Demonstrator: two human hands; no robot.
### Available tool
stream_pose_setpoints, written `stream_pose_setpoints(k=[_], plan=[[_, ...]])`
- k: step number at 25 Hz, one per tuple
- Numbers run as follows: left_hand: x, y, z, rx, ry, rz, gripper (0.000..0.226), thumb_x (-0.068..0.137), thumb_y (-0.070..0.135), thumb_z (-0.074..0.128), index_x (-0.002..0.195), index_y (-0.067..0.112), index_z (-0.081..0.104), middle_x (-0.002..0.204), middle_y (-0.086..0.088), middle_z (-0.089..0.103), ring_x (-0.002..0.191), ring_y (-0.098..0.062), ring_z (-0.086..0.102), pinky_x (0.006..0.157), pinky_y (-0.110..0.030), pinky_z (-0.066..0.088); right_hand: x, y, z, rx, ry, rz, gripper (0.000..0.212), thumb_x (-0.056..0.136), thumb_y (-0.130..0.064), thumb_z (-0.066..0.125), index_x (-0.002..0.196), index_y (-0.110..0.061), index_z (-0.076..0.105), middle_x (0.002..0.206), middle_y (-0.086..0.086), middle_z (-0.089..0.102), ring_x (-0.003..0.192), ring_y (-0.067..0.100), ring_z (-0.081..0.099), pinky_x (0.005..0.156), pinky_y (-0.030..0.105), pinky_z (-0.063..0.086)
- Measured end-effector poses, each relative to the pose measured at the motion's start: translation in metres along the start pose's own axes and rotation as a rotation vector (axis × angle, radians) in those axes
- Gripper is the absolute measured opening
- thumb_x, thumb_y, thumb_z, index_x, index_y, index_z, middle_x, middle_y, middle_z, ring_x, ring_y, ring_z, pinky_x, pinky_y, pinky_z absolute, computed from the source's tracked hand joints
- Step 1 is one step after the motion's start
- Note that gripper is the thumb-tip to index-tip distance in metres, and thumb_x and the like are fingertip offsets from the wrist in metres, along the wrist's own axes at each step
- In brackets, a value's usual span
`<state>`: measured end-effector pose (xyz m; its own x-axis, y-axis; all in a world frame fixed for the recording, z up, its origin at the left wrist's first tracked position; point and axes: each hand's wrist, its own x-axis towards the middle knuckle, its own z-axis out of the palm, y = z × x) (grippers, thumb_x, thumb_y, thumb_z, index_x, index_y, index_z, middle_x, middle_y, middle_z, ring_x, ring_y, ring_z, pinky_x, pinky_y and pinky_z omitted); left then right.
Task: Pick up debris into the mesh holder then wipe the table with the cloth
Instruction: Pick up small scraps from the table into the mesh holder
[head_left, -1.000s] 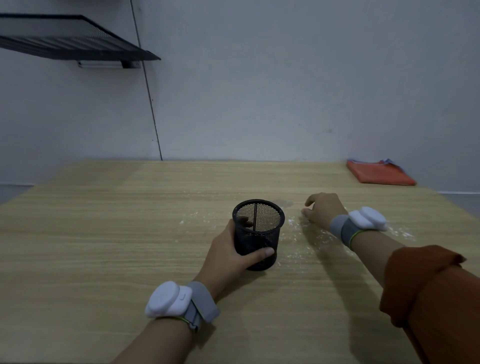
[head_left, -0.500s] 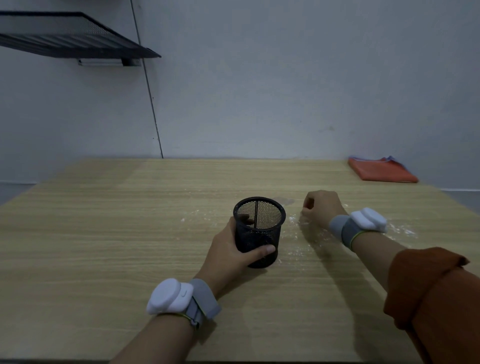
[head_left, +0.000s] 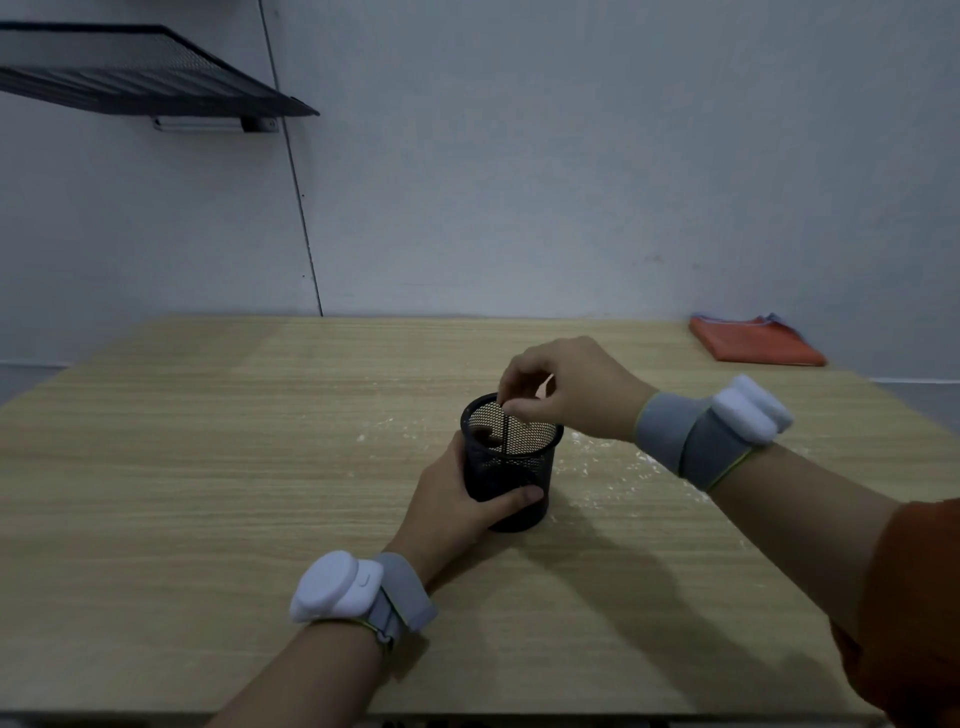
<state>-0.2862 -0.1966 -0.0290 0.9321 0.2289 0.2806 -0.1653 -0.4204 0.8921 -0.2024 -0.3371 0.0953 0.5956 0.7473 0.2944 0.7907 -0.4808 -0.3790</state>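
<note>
Biggest worry right now is that whatever I'm pinching misses the cup. My right hand (head_left: 569, 387) hangs just over the rim of the mesh holder (head_left: 509, 462), fingertips bunched and pointing down into the opening, and honestly I can't tell what's between them, it's too small to make out, so it could be a crumb or nothing at all. If it's a light flake it could stick to my skin or drift and land back on the table (head_left: 208, 493) beside the cup instead of in it. Second thing: the holder is mesh, so I'd guess the fine white powder would sift straight through the holes, and only the chunkier bits are worth dropping in. My left hand (head_left: 457, 512) is wrapped around the holder's lower half, thumb across the front, keeping it upright on the table near the middle, so tipping it isn't likely unless I knock the rim with my right knuckles. The holder itself is a small black round wire-mesh cup, standing straight, with something dark sitting inside it near the far wall. White dusty debris (head_left: 618, 467) is scattered on the wood just right of the cup and a little behind-left of it too, so plenty of cleanup left. The orange cloth (head_left: 753, 345) is lying folded at the far right corner, well apart from both hands, not touched yet, and dragging my sleeve through the powder on the way there would smear it.
</note>
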Motion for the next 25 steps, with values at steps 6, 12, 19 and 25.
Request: stream_pose_setpoints(k=[6, 12, 19, 25], plan=[[-0.001, 0.0, 0.0, -0.005, 0.01, 0.008, 0.06, 0.062, 0.034, 0.088, 0.11, 0.041, 0.053, 0.103, 0.024, 0.065, 0.094, 0.021, 0.058, 0.074, 0.0, 0.043, -0.008, -0.003, 0.009, -0.113, -0.041, -0.038, 0.015, 0.08, -0.025, 0.073, 0.093, -0.018, 0.077, 0.092, -0.001, 0.076, 0.073, 0.003, 0.059, 0.069, 0.006, 0.034], [-0.002, -0.001, 0.0, -0.016, -0.005, -0.009, 0.058, 0.062, 0.04, 0.087, 0.11, 0.044, 0.053, 0.106, 0.023, 0.066, 0.096, 0.019, 0.058, 0.078, -0.003, 0.047, -0.02, 0.063, -0.019, -0.164, 0.157, 0.335, 0.012, 0.084, -0.015, 0.067, 0.091, -0.014, 0.077, 0.093, 0.005, 0.076, 0.09, 0.018, 0.066, 0.078, 0.017, 0.041], [-0.002, -0.001, 0.0, -0.028, -0.004, -0.012, 0.054, 0.062, 0.039, 0.087, 0.104, 0.048, 0.053, 0.102, 0.026, 0.067, 0.094, 0.019, 0.06, 0.075, -0.001, 0.046, -0.056, 0.132, -0.012, -0.429, -0.066, 0.59, 0.021, 0.087, -0.006, 0.058, 0.097, -0.013, 0.075, 0.11, 0.008, 0.071, 0.106, 0.024, 0.063, 0.092, 0.027, 0.049], [-0.003, 0.001, 0.001, -0.05, 0.0, -0.013, 0.06, 0.052, 0.056, 0.082, 0.104, 0.05, 0.054, 0.099, 0.032, 0.068, 0.096, 0.014, 0.062, 0.076, -0.004, 0.049, -0.067, 0.147, -0.006, -0.474, -0.133, 0.662, 0.022, 0.093, -0.018, 0.055, 0.108, -0.012, 0.07, 0.118, 0.011, 0.066, 0.111, 0.026, 0.058, 0.095, 0.032, 0.049]])
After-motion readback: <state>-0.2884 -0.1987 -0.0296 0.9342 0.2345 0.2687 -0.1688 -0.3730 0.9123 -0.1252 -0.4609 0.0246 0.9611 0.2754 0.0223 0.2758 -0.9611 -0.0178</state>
